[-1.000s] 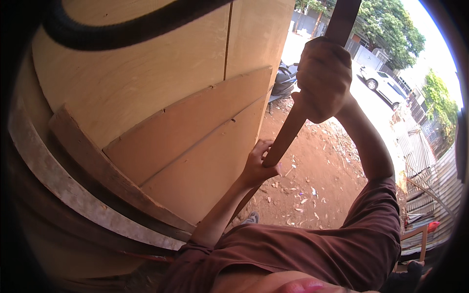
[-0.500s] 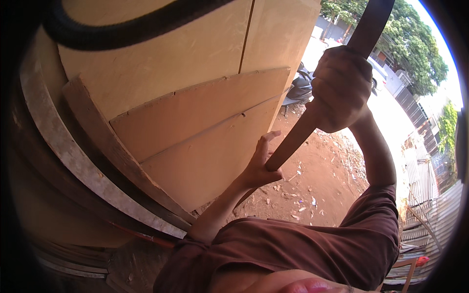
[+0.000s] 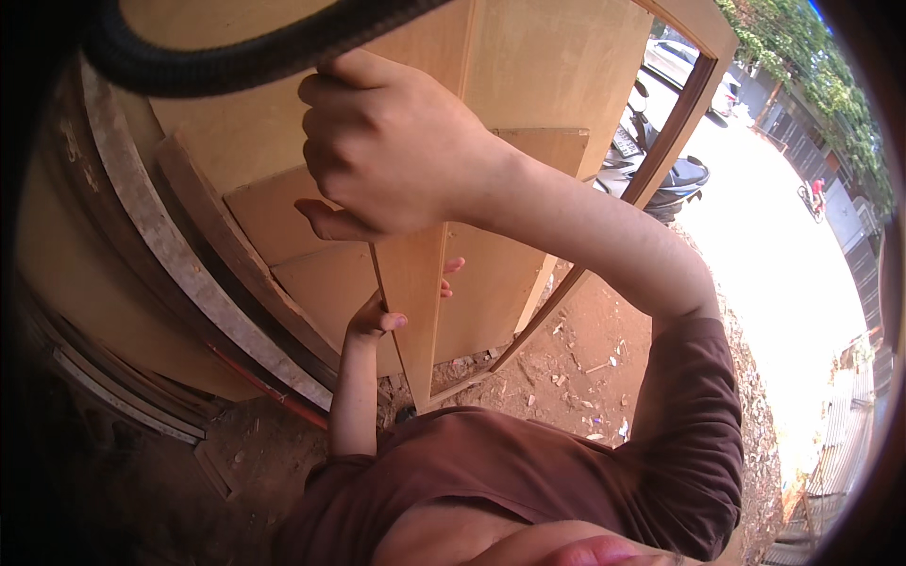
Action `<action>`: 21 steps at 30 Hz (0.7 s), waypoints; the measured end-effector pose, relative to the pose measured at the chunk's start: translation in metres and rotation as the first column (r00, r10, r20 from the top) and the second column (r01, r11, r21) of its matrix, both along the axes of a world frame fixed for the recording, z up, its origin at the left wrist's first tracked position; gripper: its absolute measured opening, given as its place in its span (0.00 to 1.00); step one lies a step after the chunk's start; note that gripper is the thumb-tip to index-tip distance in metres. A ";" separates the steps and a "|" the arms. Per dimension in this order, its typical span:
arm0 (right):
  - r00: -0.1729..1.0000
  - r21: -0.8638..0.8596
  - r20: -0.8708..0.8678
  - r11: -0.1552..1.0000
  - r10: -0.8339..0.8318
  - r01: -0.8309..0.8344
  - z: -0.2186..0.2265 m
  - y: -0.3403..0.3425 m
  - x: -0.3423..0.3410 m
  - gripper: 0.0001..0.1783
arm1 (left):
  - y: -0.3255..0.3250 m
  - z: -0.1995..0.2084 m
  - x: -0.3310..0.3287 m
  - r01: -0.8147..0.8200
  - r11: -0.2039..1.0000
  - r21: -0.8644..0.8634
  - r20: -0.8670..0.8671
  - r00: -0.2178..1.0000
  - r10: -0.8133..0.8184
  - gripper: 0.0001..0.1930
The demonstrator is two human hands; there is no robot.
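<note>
A tall light-brown wooden frame (image 3: 415,321) stands upright in front of me, its far side and bottom rail showing dark inner edges. My right hand (image 3: 387,151) reaches across from the right and is closed over the frame's near upright, fingers curled at its left edge. Its thumb sticks out below the fingers, and the palm side is hidden. Lower down, my left hand (image 3: 377,319) grips the same upright, thumb on the left edge and fingertips showing past the right one.
Large plywood sheets (image 3: 547,57) stand behind the frame. Curved-looking boards (image 3: 123,179) lean at the left. A black tube (image 3: 255,57) crosses the top. Motorbikes (image 3: 670,184) and a white car (image 3: 675,58) are outside at the right. Litter dots the dirt floor (image 3: 585,349).
The frame has swung from an edge-on dark strip to show its broad face and opening. My right hand has moved left across it; my left hand has shifted left and stays on it.
</note>
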State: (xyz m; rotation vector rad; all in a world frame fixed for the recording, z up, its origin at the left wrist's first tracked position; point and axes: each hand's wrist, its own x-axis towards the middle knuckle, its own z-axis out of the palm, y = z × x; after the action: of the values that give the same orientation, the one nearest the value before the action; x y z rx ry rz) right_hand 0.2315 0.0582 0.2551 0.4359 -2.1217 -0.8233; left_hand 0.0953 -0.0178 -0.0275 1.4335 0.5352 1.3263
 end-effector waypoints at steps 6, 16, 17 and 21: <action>0.988 0.051 -0.151 0.998 0.028 -0.020 -0.005 0.020 -0.021 0.23 | 0.019 -0.001 -0.010 0.019 1.000 0.024 0.019 1.000 -0.019 0.38; 0.989 -0.041 -0.140 0.997 0.053 -0.059 -0.003 0.059 -0.031 0.24 | 0.044 0.007 -0.014 0.011 0.991 -0.133 0.074 0.997 -0.001 0.47; 0.989 -0.055 -0.146 0.998 0.034 -0.043 -0.003 0.063 -0.030 0.25 | 0.049 0.010 -0.014 0.009 0.991 -0.130 0.058 0.998 -0.001 0.47; 0.987 -0.104 -0.155 0.994 -0.035 0.019 0.000 0.074 -0.020 0.26 | 0.062 0.019 -0.009 0.010 0.990 -0.137 0.016 1.000 -0.008 0.48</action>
State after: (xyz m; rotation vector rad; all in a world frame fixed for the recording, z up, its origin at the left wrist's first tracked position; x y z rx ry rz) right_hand 0.2118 0.1321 0.2551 0.2793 -2.0174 -0.7356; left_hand 0.0866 0.0444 -0.0080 1.3101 0.5975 1.2676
